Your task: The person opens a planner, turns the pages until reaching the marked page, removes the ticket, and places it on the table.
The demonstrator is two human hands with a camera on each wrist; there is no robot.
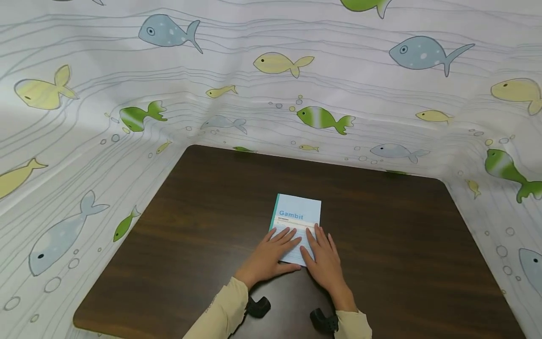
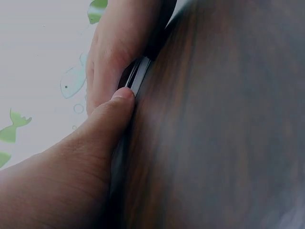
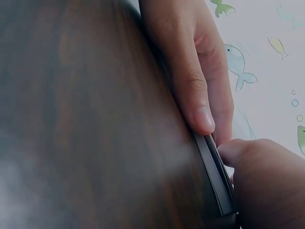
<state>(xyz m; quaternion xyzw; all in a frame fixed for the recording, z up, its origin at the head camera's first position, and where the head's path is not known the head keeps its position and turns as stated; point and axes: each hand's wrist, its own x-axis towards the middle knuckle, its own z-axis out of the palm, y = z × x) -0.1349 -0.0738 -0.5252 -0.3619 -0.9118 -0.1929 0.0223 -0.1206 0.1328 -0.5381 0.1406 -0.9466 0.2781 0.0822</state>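
Note:
A light blue notebook [image 1: 298, 207] marked "Gambit", with a green spine along its left side, lies closed on the dark wooden table [image 1: 203, 212]. My left hand [image 1: 271, 254] rests flat on its lower left part, fingers spread. On the lower right part lies my right hand [image 1: 325, 259], its fingers straight and pointing away from me. Both palms hide much of the cover's lower half. In the left wrist view the notebook's edge [image 2: 139, 76] shows as a thin stack beside the thumb. The right wrist view shows that edge [image 3: 214, 174] near both thumbs.
A white cloth [image 1: 262, 28] printed with fish surrounds the table at the back and both sides. Black wrist mounts [image 1: 258, 307] sit under the cuffs of the beige sleeves [image 1: 220, 310].

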